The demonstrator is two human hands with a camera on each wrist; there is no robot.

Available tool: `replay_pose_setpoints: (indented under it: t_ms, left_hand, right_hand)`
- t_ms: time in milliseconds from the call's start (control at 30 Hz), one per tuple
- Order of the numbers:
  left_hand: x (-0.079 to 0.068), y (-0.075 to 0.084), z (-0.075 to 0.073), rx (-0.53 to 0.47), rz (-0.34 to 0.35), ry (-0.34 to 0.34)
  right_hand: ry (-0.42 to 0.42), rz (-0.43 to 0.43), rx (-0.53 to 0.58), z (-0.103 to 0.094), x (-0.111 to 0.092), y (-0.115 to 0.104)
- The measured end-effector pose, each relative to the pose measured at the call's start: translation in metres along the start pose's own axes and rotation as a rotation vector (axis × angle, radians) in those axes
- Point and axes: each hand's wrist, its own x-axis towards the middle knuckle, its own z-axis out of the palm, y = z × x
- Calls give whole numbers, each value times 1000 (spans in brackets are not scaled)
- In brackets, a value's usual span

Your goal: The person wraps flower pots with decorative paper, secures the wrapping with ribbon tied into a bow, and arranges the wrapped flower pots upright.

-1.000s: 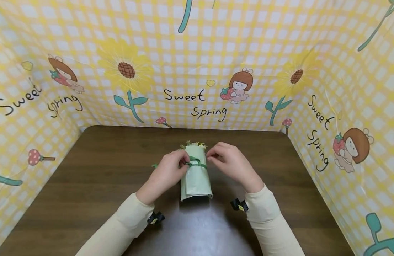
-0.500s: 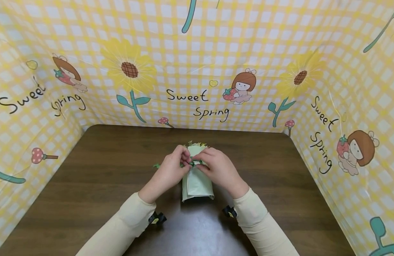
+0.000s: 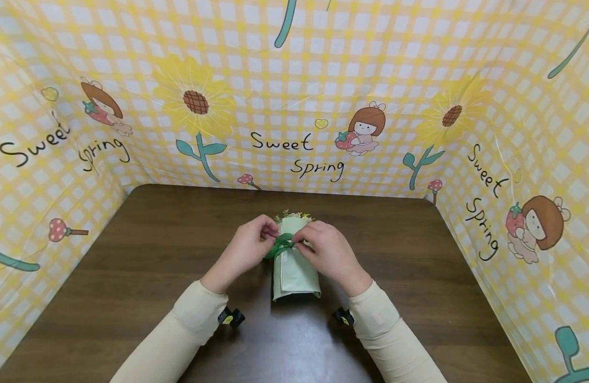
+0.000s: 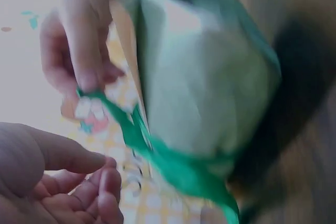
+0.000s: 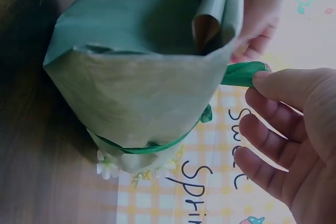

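A bouquet (image 3: 299, 274) in pale green wrapping paper lies on the table, its small white and yellow flowers (image 3: 296, 216) towards the back. Around its wrapping runs a green ribbon (image 4: 184, 174). My right hand (image 3: 330, 250) pinches one end of that ribbon (image 5: 240, 74) between thumb and fingers, over the bouquet's upper side. At the left side, my left hand (image 3: 246, 244) is beside the ribbon with fingers loosely bent. In the left wrist view, the left thumb (image 4: 71, 153) lies close to the fingertips, and no ribbon shows between them.
The dark wooden table (image 3: 179, 213) is enclosed at the back and sides by a yellow checked cloth (image 3: 294, 80) printed with flowers and lettering. Black wrist devices (image 3: 232, 317) sit under both sleeves.
My right hand has come in from the right and taken hold of the ribbon over the bouquet. The left hand has drawn slightly away leftward, and more ribbon shows between the hands.
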Motion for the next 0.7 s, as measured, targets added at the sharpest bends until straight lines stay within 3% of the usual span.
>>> replay_pose_setpoints:
  t_ms: [167,267,533,700]
  left_hand:
    - [8,-20,-5,140,-57,-69]
    - [11,-29,-3,175,-72,-106]
    - [16,-43,9,104,-50,-108]
    - [18,-47,10,80,-43,-66]
  right_hand:
    - [-38,40,33,-2,0,1]
    - [-71,65,59,-4,0,1]
    - [-118,52,95,-4,0,2]
    - [-109,49,93,-4,0,3]
